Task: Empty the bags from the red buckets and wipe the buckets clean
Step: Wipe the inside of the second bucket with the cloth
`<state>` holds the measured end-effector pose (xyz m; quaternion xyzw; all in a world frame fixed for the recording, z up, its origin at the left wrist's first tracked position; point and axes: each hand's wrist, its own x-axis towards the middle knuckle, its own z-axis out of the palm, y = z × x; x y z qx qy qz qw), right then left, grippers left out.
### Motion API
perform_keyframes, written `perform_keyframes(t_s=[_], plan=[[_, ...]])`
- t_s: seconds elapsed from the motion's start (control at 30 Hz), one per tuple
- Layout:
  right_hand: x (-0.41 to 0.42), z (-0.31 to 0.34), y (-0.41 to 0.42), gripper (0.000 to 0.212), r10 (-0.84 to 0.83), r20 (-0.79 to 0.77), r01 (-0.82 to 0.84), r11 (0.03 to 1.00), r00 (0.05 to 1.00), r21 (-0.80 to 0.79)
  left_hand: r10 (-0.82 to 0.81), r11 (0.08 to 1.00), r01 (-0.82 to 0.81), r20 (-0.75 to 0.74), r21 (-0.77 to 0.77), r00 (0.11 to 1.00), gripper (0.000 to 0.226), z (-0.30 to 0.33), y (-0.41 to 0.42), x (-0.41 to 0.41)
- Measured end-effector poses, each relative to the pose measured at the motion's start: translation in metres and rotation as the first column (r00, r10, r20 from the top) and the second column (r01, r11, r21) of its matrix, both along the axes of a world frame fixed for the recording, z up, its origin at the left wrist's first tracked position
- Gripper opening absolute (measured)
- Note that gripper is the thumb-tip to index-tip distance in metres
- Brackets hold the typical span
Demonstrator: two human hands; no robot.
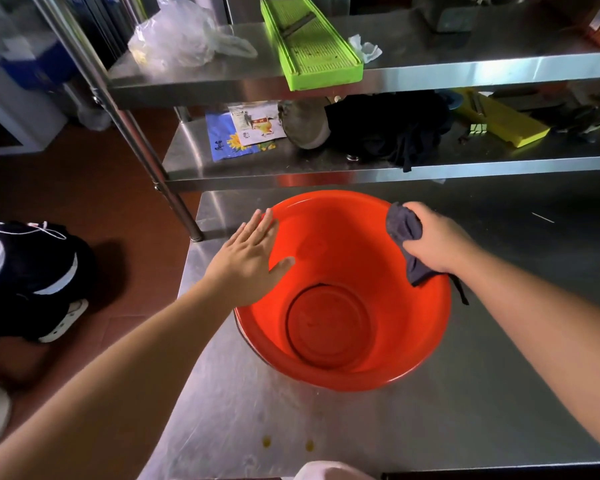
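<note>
A red bucket (pixel 343 299) stands upright on the steel table (pixel 499 393), with nothing inside it. My left hand (pixel 248 252) lies flat with straight fingers on the bucket's left rim, thumb over the inner wall. My right hand (pixel 433 237) grips a dark grey cloth (pixel 404 230) and holds it against the bucket's right rim; a tail of the cloth hangs over the edge.
Two steel shelves rise behind the bucket. The upper carries a clear plastic bag (pixel 177 36) and a green slicer (pixel 312 46); the lower holds packets, a black cloth (pixel 392 129) and a yellow slicer (pixel 499 119). Someone crouches on the floor at left (pixel 28 271).
</note>
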<state>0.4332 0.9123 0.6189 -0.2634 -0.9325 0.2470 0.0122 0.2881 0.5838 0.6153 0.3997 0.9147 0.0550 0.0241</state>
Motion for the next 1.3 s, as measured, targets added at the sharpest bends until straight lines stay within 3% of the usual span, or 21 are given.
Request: perform_keyframes(t_s=[0.23, 0.37, 0.47, 0.7, 0.83, 1.03, 1.2, 1.3], plan=[[0.026, -0.009, -0.029, 0.060, -0.179, -0.115, 0.188, 0.980, 0.977, 0.070, 0.080, 0.995, -0.082, 0.042, 0.054, 0.996, 0.090, -0.005, 0.000, 0.005], [0.073, -0.017, -0.063, 0.057, -0.397, -0.079, 0.391, 0.917, 0.914, -0.083, 0.082, 0.994, -0.085, 0.050, 0.070, 0.995, 0.090, -0.004, 0.002, 0.008], [0.092, -0.024, -0.080, 0.041, -0.486, 0.007, 0.480, 0.861, 0.874, -0.169, 0.083, 0.995, -0.085, 0.038, 0.060, 0.996, 0.090, -0.004, 0.001, 0.008], [0.057, -0.013, -0.042, 0.041, -0.425, 0.064, 0.428, 0.902, 0.903, -0.052, 0.145, 0.989, -0.144, 0.046, -0.010, 0.988, 0.092, -0.003, 0.003, 0.025], [0.032, -0.002, -0.012, 0.042, -0.281, 0.105, 0.284, 0.959, 0.954, -0.012, 0.182, 0.983, -0.184, -0.075, -0.013, 0.980, 0.090, 0.001, 0.005, 0.036], [0.014, 0.004, 0.007, 0.046, -0.153, 0.119, 0.150, 0.988, 0.981, 0.038, 0.003, 1.000, -0.003, 0.002, 0.009, 1.000, 0.085, 0.001, 0.012, 0.015], [0.026, -0.006, -0.010, 0.044, -0.234, 0.023, 0.232, 0.971, 0.972, 0.065, 0.050, 0.997, -0.052, 0.038, 0.054, 0.998, 0.088, -0.008, 0.010, 0.017], [0.051, -0.011, -0.028, 0.049, -0.380, 0.010, 0.380, 0.925, 0.925, -0.011, 0.073, 0.994, -0.078, 0.061, 0.078, 0.995, 0.088, -0.007, 0.012, 0.016]])
